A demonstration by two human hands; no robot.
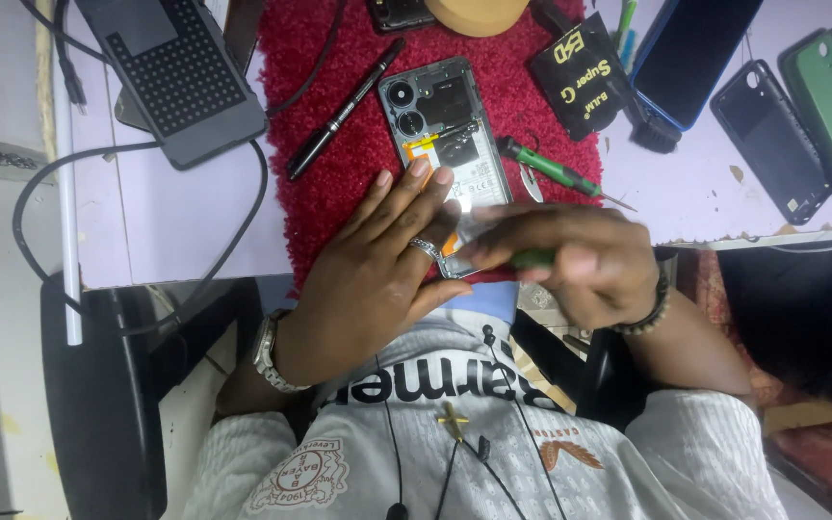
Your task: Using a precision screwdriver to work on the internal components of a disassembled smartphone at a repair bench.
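Note:
An opened phone (pixel 440 125) with its back cover off lies on a red fuzzy mat (pixel 339 183), its camera rings toward the far end. My left hand (pixel 382 265), with a ring and a wristwatch, rests flat on the phone's lower half and steadies it. My right hand (pixel 580 260), wearing a bead bracelet, is closed around a small green-handled tool (pixel 532 258) at the phone's lower right corner. The tool's tip is hidden by my fingers.
A green screwdriver (pixel 556 173), tweezers (pixel 530 181) and a black pen tool (pixel 344 111) lie on the mat. A black perforated box (pixel 175 72) with cables sits left. Right are a black packet (pixel 580 77), a brush (pixel 649 130) and several phones and cases (pixel 772 135).

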